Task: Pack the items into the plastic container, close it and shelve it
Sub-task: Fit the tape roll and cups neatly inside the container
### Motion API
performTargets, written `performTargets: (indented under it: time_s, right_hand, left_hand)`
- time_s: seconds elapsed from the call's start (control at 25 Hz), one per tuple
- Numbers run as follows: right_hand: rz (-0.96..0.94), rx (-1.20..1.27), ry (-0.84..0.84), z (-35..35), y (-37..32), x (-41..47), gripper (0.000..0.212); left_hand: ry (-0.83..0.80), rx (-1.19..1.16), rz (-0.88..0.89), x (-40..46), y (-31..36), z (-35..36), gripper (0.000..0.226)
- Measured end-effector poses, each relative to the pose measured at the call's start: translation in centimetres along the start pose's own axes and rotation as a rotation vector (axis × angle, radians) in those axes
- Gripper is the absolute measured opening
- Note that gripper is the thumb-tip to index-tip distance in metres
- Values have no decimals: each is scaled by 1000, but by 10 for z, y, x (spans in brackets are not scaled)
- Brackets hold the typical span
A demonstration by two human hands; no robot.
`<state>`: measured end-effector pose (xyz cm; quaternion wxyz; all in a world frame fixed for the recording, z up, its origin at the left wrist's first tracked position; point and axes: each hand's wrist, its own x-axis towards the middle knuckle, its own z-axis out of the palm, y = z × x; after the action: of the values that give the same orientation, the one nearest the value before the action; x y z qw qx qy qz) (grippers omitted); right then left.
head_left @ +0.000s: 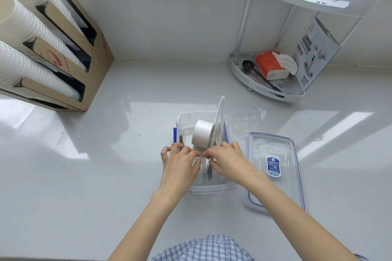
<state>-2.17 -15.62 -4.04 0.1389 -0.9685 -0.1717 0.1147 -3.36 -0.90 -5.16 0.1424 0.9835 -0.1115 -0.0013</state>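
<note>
A clear plastic container (186, 117) with blue side latches stands on the counter in front of me. Inside it lie a white paper cup (201, 136) on its side and a tall clear packet of cutlery (218, 125) that sticks up above the rim. My left hand (180, 163) reaches into the near left part, fingers curled on a small clear item that I cannot make out. My right hand (228, 160) pinches the lower end of the cutlery packet. The container's clear lid (275, 188), with a blue label, lies flat on the counter to the right.
A white two-tier corner shelf rack (239, 70) stands at the back right, holding a tissue pack (269, 64), a black scoop (247, 64) and a printed card. A cardboard dispenser (97, 53) with stacks of white paper cups occupies the left.
</note>
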Motion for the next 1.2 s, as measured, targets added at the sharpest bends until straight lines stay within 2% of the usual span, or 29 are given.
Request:
performTargets:
  time_s: [0.28,0.48,0.56,0.68,0.76,0.92,1.08,1.2]
  right_hand:
    - [25,52,19,-2,-1,2,31]
    - [220,325,231,-15,-4,6,27]
    - [267,349,212,-18,-6,10,33]
    - [298,354,126,-15,-10,18,44]
    - [313,361,106,-10,-12,22,51]
    - [409,468,137,-6,-10,28,51]
    - [435,492,103,-2,-11,34,50]
    - [410,536,147,-1,-13,38,37]
  left_hand:
    - [8,-51,10,2,-4,-1,27]
    - [123,-176,-12,12,-2,-9,29]
    - [144,-176,5,23,-3,-12,38]
    - [36,-124,79,40,-8,-11,60]
    - [-25,-76,133,50,-12,-9,67]
    - [-77,-18,161,61,-19,-4,62]
    - [-20,-47,128,62,-19,-4,52]
    - [-2,-65,104,64,-17,-4,50]
